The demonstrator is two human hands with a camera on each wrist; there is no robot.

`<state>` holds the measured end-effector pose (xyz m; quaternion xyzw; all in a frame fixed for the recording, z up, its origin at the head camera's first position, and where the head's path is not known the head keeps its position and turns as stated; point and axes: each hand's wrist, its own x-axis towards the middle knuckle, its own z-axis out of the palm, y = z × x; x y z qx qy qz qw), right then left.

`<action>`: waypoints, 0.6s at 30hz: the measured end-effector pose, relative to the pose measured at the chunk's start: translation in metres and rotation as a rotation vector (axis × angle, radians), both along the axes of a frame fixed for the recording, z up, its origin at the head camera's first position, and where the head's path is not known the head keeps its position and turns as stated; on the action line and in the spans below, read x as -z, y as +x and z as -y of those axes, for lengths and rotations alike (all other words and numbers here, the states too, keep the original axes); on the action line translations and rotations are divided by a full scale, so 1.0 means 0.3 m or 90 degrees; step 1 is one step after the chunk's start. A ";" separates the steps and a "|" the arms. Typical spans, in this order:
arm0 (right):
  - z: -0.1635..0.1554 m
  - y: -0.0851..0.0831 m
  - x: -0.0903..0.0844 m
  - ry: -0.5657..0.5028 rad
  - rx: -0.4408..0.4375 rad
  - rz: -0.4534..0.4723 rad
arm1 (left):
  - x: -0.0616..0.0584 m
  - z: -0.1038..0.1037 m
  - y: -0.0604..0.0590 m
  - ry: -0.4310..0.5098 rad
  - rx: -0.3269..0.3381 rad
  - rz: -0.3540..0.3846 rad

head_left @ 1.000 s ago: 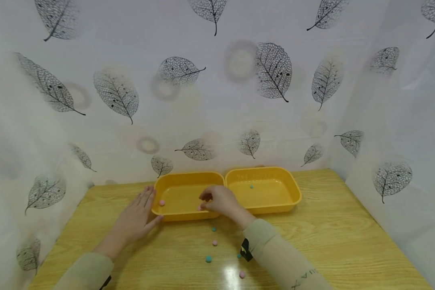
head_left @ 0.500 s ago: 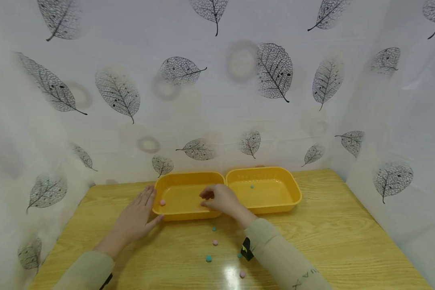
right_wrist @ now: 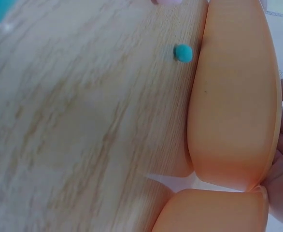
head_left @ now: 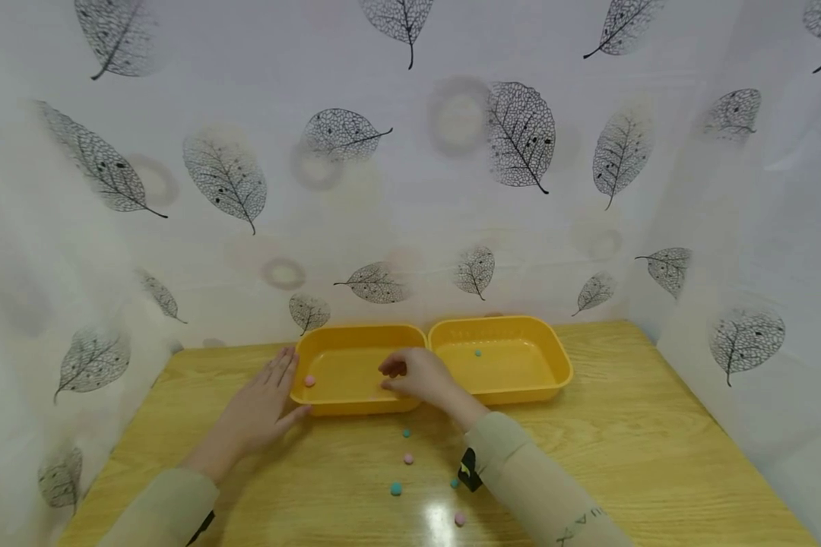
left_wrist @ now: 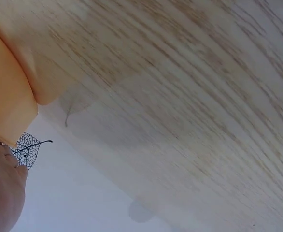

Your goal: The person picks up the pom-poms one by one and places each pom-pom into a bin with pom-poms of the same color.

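Two yellow plastic trays stand side by side on the wooden table. My left hand [head_left: 263, 403] lies with straight fingers along the outer side of the left tray [head_left: 342, 368], thumb at its front corner. Over that tray's right end hovers my right hand [head_left: 417, 374], thumb and fingers bent but apart, with nothing seen between them. A pink ball [head_left: 310, 381] lies inside at the left, and a bit of another pink ball [head_left: 372, 398] shows behind the near rim. One small teal ball [head_left: 478, 353] is in the right tray [head_left: 502, 374].
In front of the trays several small balls lie loose on the table, among them a teal ball [head_left: 396, 488], a pink ball [head_left: 408, 459] and a pink ball [head_left: 460, 519]. A teal ball [head_left: 454, 483] sits beside the right wrist. A leaf-print curtain [head_left: 410, 213] hangs behind.
A pink ball at my right fingertips one second ago has dropped into the left tray, behind its near rim. Both hands have stayed nearly in place.
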<state>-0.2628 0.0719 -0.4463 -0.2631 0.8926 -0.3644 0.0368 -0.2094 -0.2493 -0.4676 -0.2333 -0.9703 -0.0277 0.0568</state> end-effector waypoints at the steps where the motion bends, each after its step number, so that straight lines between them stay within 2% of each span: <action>1: 0.000 0.000 -0.001 -0.002 0.000 0.000 | 0.000 0.001 0.001 0.004 0.002 0.002; 9: -0.005 0.001 0.000 -0.025 -0.005 0.009 | 0.009 0.005 0.008 0.014 0.011 0.007; 13: -0.018 0.001 -0.008 -0.077 -0.008 0.050 | 0.004 0.001 0.013 0.019 0.005 0.018; 18: -0.047 0.011 -0.039 -0.131 -0.004 0.086 | -0.008 -0.006 0.016 0.009 0.011 0.007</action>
